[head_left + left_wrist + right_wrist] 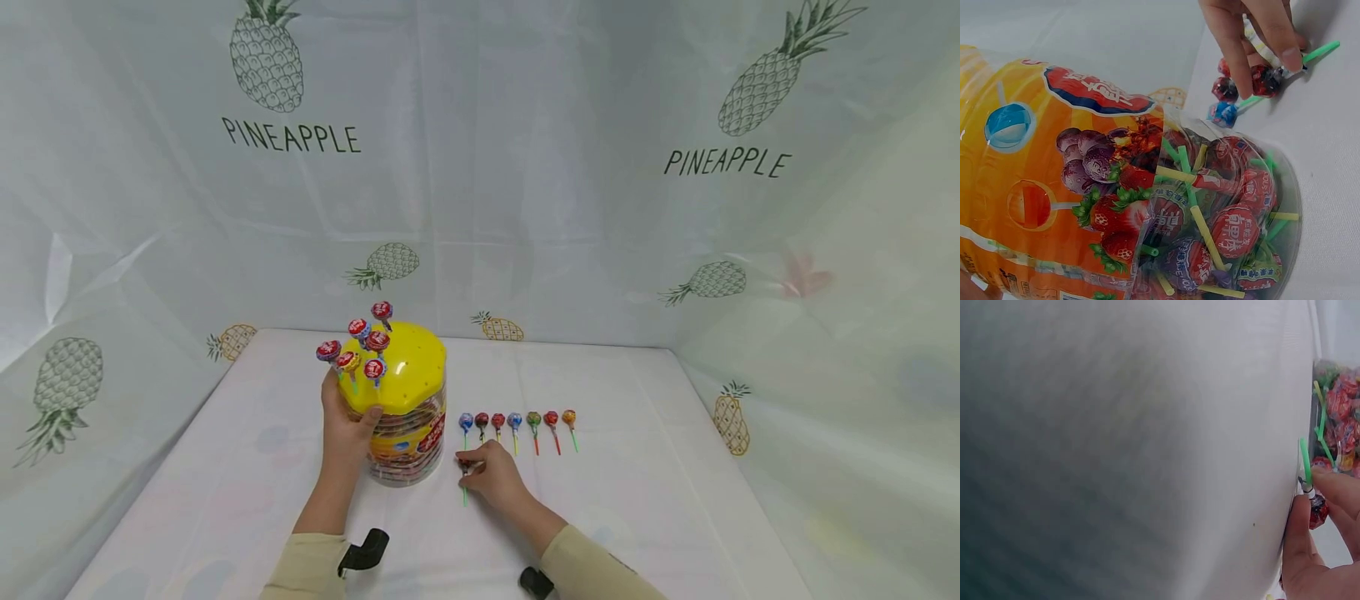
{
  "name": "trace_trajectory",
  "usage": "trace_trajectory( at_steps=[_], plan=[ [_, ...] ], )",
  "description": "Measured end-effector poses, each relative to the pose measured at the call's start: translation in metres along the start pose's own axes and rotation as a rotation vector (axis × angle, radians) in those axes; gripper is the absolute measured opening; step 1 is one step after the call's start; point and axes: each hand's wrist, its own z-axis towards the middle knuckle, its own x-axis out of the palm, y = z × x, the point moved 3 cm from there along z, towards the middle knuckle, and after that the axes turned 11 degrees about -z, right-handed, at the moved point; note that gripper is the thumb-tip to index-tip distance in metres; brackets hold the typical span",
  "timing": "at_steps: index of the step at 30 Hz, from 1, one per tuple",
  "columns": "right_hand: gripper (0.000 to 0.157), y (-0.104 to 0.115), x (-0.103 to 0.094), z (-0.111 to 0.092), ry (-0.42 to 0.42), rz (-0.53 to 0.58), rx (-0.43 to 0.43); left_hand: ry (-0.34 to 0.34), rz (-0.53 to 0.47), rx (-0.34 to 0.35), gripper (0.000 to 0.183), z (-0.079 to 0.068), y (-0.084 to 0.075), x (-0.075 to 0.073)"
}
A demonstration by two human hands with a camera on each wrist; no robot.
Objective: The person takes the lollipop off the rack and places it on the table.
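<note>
My left hand (348, 429) grips the side of a clear plastic candy jar (408, 442) just under its yellow lid (408, 367), thumb at the front. Several wrapped lollipops (377, 342) stand upright in the left part of that lid. To the right of the jar, my right hand (495, 475) pinches a lollipop (1318, 512) with a dark red wrapper and green stick, low over the table. Its stick points toward me. In the left wrist view, more lollipops (1191, 262) fill the jar's bottom behind the clear wall.
Several lollipops (533, 418) with differently coloured wrappers lie in a row beyond my right hand, sticks toward me. A white cloth covers the table (637, 500). Behind it hangs a pineapple-print sheet (525, 208).
</note>
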Motion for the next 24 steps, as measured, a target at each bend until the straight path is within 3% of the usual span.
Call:
trace_trajectory(
  at_steps=[6,15,20,24],
  plan=[
    [0.045,0.000,-0.002,-0.001,0.004,0.018,0.008,-0.008,0.015,0.001,0.084,0.004,0.022,-0.009],
    [0.045,0.008,-0.027,0.006,-0.047,0.067,0.029,0.006,0.005,0.050,0.082,0.004,0.023,-0.010],
    [0.042,0.035,-0.057,0.013,-0.147,0.193,-0.040,-0.002,0.014,0.008,0.084,0.002,0.010,-0.006],
    [0.038,0.077,-0.088,0.005,-0.213,0.279,-0.136,-0.007,0.001,-0.015,0.084,0.001,0.015,-0.006]
  ],
)
